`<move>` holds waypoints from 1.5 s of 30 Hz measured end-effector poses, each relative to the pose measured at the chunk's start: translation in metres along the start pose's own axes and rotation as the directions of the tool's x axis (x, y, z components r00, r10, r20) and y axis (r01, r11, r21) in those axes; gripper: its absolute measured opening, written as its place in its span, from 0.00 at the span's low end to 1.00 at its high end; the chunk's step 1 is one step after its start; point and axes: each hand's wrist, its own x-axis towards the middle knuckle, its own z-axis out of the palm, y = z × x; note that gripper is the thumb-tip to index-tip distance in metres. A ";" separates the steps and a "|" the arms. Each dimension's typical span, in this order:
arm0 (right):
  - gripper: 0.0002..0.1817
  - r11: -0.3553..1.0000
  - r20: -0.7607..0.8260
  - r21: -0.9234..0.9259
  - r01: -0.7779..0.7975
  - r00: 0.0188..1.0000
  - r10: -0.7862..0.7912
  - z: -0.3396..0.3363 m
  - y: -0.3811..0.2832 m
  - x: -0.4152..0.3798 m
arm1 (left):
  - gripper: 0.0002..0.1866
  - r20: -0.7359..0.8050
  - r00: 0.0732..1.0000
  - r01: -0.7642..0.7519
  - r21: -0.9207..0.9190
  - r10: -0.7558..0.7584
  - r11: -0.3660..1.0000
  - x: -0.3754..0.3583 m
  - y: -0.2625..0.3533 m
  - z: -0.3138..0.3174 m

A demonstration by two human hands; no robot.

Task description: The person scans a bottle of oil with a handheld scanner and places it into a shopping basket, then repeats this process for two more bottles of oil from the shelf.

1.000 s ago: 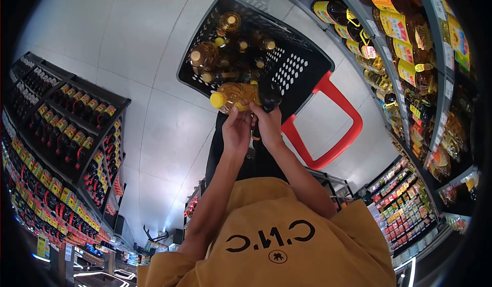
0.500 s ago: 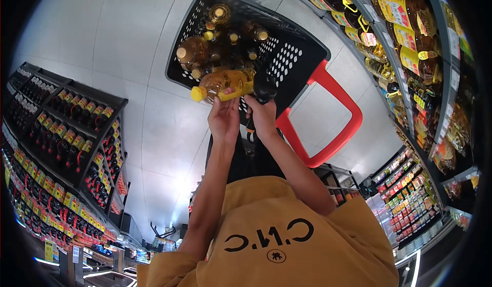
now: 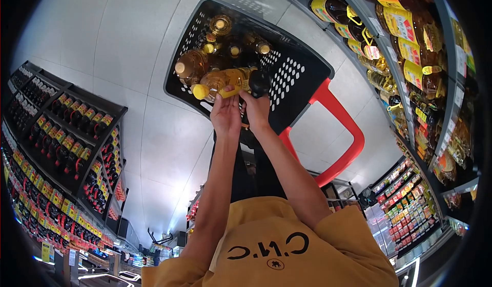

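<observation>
A clear bottle of golden oil (image 3: 220, 78) with a yellow cap and yellow handle lies on its side over the near edge of the basket. My left hand (image 3: 226, 117) is closed at the bottle's yellow handle, with the fingertips around it. Close by on the right, my right hand (image 3: 255, 109) grips a black handheld scanner (image 3: 260, 83), whose rounded head sits against the bottle's base end. Its thumb side is near the yellow handle. Below the bottle, the black basket (image 3: 302, 77) holds several more bottles, among them a large amber one (image 3: 191, 67).
The basket's red handle (image 3: 353, 128) sticks out at the right. Shelves of oil bottles (image 3: 400, 26) run along the right side. At the left stands a shelf unit (image 3: 66, 118) of dark bottles. Pale tiled floor (image 3: 138, 36) lies around the basket.
The basket and its bottles appear slightly lower in view. My right hand and the scanner have shifted a little left, nearer the yellow handle. My left hand keeps hold of the oil bottle.
</observation>
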 end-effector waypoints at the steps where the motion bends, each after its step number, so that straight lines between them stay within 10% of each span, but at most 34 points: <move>1: 0.10 1.000 0.002 -0.025 0.001 1.000 -0.001 0.002 0.000 0.006 | 0.22 0.005 1.000 -0.011 -0.008 0.011 1.000 0.006 -0.002 -0.001; 45: 0.11 0.976 0.187 -0.163 -0.146 0.966 0.176 0.003 0.022 0.089 | 0.18 0.001 0.989 -0.148 -0.008 0.148 0.989 0.094 -0.031 -0.055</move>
